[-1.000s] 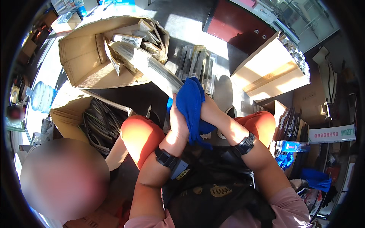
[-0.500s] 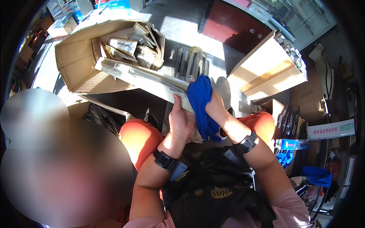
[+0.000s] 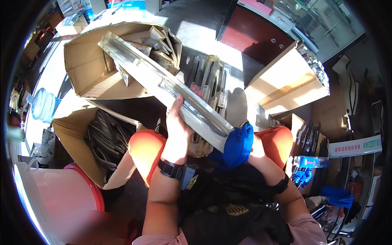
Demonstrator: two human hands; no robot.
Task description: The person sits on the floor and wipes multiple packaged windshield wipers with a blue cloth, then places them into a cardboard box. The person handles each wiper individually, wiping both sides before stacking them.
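A long, narrow, clear plastic package (image 3: 141,67) with a white backing and a slim dark strip inside slants across my lap, its far end over an open carton. My left hand (image 3: 178,120) is closed around its middle, thumb on top and fingertips showing at the far edge. At the near right end, my right hand (image 3: 256,150) presses a bunched blue cloth (image 3: 238,148) against the package. The cloth hides most of those fingers and that end of the package.
An open carton (image 3: 87,81) holds several small packets. More long packages (image 3: 210,77) lie on the floor ahead. A carton of black rubber strips (image 3: 110,134) and a white bucket with a red rim (image 3: 61,188) stand left. A tall carton (image 3: 281,81) stands right, before a dark red cabinet (image 3: 253,34).
The package has turned, its far end rising and its near end coming down toward me. My right hand and the cloth have slid from near the left hand to the near right end.
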